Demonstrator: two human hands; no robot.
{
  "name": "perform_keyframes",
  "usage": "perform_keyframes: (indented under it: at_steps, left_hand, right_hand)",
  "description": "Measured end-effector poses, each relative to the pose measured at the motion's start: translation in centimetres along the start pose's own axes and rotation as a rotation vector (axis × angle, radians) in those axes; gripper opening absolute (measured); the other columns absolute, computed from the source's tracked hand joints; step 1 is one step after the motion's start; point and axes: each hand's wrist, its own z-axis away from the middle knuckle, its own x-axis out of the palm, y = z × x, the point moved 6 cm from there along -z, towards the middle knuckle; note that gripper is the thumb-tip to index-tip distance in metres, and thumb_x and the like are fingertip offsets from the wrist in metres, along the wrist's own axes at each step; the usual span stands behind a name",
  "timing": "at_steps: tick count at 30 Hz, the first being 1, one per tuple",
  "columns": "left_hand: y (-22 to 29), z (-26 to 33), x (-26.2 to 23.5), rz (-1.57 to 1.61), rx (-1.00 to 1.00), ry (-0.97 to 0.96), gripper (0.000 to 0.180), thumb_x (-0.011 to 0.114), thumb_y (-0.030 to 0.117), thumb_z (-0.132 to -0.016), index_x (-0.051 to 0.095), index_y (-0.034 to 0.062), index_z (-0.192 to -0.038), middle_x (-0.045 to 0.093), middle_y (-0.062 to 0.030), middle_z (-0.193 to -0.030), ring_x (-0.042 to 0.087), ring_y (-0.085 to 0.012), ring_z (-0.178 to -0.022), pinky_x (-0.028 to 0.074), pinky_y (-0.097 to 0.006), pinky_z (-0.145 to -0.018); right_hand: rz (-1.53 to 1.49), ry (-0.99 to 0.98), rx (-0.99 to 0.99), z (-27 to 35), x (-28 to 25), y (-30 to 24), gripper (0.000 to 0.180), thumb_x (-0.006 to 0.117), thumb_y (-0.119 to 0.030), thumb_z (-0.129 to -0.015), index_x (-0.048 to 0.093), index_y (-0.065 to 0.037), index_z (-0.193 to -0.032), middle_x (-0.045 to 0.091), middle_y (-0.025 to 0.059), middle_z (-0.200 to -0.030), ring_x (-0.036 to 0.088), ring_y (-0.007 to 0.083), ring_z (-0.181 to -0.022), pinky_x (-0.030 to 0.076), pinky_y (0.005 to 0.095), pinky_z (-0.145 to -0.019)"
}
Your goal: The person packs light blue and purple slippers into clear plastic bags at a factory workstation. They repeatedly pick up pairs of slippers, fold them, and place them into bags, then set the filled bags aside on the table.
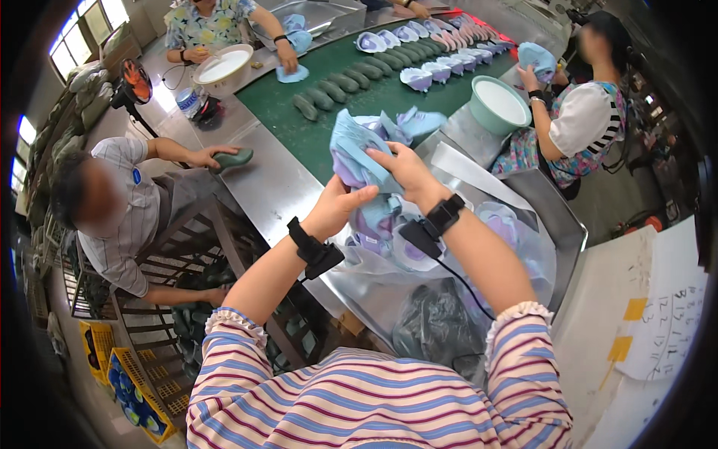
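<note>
In the head view, the person's left hand [329, 213] and right hand [410, 176] hold a blue-and-lilac cloth bundle [355, 146] above the near end of a green belt [295, 135]. The step in hand appears to be separating or straightening soft pieces; the next move would probably call for a firm left hold while the right frees or smooths one layer.

The cloth bundle lies between the hands, rising beyond the fingertips. The right fingers are drawn in on its blue front, close to the edge of a fold. The left fingers reach in behind its lower lilac side, their tips hidden, so how tightly they close cannot be told; the left thumb stretches across in front. Below, a clear bag [535, 262] with more lilac pieces [499, 221] lies in a metal tray [582, 233]. Beyond, dark forms [345, 82] line the belt.
</note>
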Motion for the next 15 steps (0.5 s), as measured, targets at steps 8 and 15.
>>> perform_keyframes:
  at_steps: [8,15]
  left_hand:
    - [0.0,0.7,-5.5,0.091,-0.082,0.137,0.041,0.048,-0.007,-0.081,0.045,0.0035,-0.120,0.055,-0.0058,-0.105,0.056,-0.0163,-0.092,0.047,-0.031,-0.083]
    - [-0.8,-2.4,-7.9,0.058,0.030,0.151,0.035,0.045,-0.007,-0.082,0.053,0.0043,-0.115,0.055,-0.0047,-0.108,0.054,-0.0142,-0.094,0.044,-0.029,-0.085]
  right_hand:
    - [-0.446,0.186,-0.383,-0.8,-8.4,-3.4,0.045,0.064,0.003,-0.071,0.042,-0.006,-0.109,0.055,0.0082,-0.090,0.056,0.0185,-0.079,0.047,0.0315,-0.073]
    - [-0.301,-0.186,-0.282,1.5,-6.2,-2.7,0.054,0.066,0.002,-0.072,0.042,-0.003,-0.120,0.056,0.0124,-0.109,0.057,0.0179,-0.093,0.048,0.0299,-0.082]
